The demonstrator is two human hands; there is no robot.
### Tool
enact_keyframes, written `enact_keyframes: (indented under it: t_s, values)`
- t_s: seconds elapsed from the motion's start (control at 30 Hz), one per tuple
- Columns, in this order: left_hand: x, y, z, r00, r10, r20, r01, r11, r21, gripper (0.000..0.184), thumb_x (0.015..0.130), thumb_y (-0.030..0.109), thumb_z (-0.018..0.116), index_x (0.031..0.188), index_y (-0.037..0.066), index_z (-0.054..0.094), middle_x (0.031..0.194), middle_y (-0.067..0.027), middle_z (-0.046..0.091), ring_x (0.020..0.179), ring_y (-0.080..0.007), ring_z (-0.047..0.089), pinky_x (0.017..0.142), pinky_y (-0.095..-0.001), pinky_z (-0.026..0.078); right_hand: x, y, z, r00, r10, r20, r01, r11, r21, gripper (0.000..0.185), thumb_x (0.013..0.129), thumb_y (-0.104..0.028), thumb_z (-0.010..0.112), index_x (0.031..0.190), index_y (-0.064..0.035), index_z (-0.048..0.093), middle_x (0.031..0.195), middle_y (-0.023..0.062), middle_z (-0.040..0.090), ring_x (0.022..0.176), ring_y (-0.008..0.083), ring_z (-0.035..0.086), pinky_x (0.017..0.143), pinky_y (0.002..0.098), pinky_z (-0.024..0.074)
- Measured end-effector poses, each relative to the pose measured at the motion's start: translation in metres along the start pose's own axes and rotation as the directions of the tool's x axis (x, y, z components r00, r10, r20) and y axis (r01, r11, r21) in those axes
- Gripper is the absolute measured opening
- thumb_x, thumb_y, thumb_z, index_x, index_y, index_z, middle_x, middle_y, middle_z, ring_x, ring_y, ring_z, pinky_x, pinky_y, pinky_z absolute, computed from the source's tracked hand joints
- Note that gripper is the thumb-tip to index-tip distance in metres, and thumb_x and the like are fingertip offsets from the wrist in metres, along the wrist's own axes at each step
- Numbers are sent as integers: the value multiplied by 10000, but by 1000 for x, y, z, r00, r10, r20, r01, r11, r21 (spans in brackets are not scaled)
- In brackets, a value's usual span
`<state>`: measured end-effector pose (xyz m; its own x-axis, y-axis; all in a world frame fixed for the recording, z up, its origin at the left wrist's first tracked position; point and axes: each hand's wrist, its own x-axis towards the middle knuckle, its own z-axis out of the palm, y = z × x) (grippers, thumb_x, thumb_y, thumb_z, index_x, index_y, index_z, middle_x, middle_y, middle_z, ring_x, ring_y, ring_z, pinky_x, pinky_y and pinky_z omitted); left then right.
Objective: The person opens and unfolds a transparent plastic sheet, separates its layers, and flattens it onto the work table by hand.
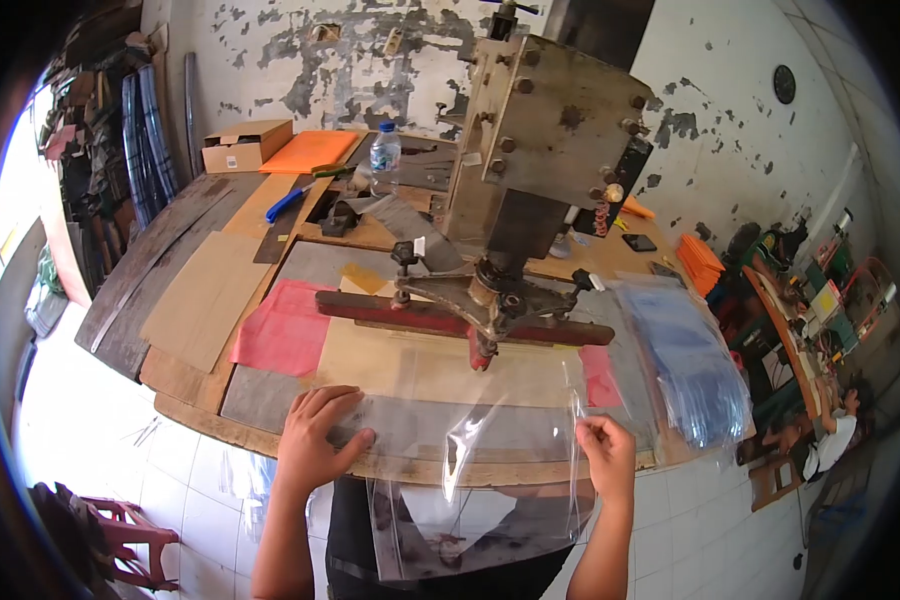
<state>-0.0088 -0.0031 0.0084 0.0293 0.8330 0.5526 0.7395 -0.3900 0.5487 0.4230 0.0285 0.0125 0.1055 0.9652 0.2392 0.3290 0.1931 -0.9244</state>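
Observation:
A clear plastic sheet (pixel 470 440) lies partly on the table's front edge and hangs down over it. My right hand (pixel 606 452) pinches the sheet's right edge. At the sheet's left side, my left hand (pixel 322 436) rests near the table edge with thumb and fingers apart. Beyond the sheet, a press machine (pixel 560 120) holds a long dark red bar (pixel 450 322) above a cream board (pixel 420 370). Pink material (pixel 280 328) shows to the left of the board, and a smaller pink piece (pixel 599 376) to the right.
A stack of clear bluish plastic sheets (pixel 682 360) lies at the table's right. Behind are a water bottle (pixel 385 160), a blue-handled tool (pixel 284 206), an orange stack (pixel 310 152) and a cardboard box (pixel 247 146). Another person (pixel 830 435) sits at the far right.

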Motion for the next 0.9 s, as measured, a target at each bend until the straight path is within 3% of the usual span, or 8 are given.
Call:
enact_keyframes:
  t_s: [0.2,0.47,0.57,0.67,0.7,0.77,0.87,0.9]
  values:
    - [-1,3,-1,1000,-17,23,17,1000,0,479,822,269,855,1245,62,764,1283,-123,750,1220,-360,682,1101,-483,491,-47,13,-20,991,-131,-29,133,988,80,145,1003,-63,792,1072,55,742,981,66,697,883,134,647,849,276,514]
    - [-25,29,4,998,59,19,-58,995,-77,527,888,358,816,1298,36,737,1346,-170,727,1280,-401,644,1118,-512,473,-63,12,-22,955,-295,-32,297,951,87,127,989,-52,805,1075,32,763,956,72,691,865,129,655,790,274,528]
    - [-39,51,13,952,-48,-304,37,998,-42,667,928,344,771,1459,-22,602,1432,-248,658,1355,-428,593,1176,-549,435,-65,-4,-18,964,-265,-20,265,956,123,125,985,-56,808,1067,30,770,940,74,692,838,133,662,749,264,539]
    - [-33,70,8,906,-28,-423,29,1000,-4,652,925,348,780,1437,-24,623,1456,-260,638,1357,-430,591,1175,-555,432,-65,-8,-15,967,-254,6,252,961,111,117,979,-52,808,1054,34,783,949,82,710,817,129,669,696,247,547]
    - [-35,73,7,906,-31,-421,34,999,0,652,925,348,780,1437,-24,623,1456,-260,638,1357,-430,591,1175,-555,432,-65,-10,-12,968,-251,10,248,962,114,117,979,-52,808,1054,34,783,949,82,710,817,129,669,696,247,547]
    - [-40,79,5,973,69,-218,-80,996,-40,692,897,392,823,1434,-5,641,1416,-228,667,1325,-420,616,1146,-555,449,-65,-14,-7,970,-240,28,235,964,125,111,972,-47,811,1042,37,793,963,95,724,806,124,676,680,231,552]
    - [-25,103,11,970,242,20,-236,961,-145,708,859,414,873,1414,26,669,1336,-179,708,1261,-394,658,1101,-534,471,-67,-17,0,973,-222,57,215,970,115,118,967,-47,815,1032,49,792,963,101,726,819,131,685,696,235,562]
    - [-18,113,14,971,238,20,-233,962,-141,708,859,414,873,1414,26,669,1336,-179,708,1261,-394,658,1101,-534,471,-68,-18,3,973,-222,61,214,970,118,118,967,-47,815,1032,49,792,963,101,726,819,131,685,696,235,562]
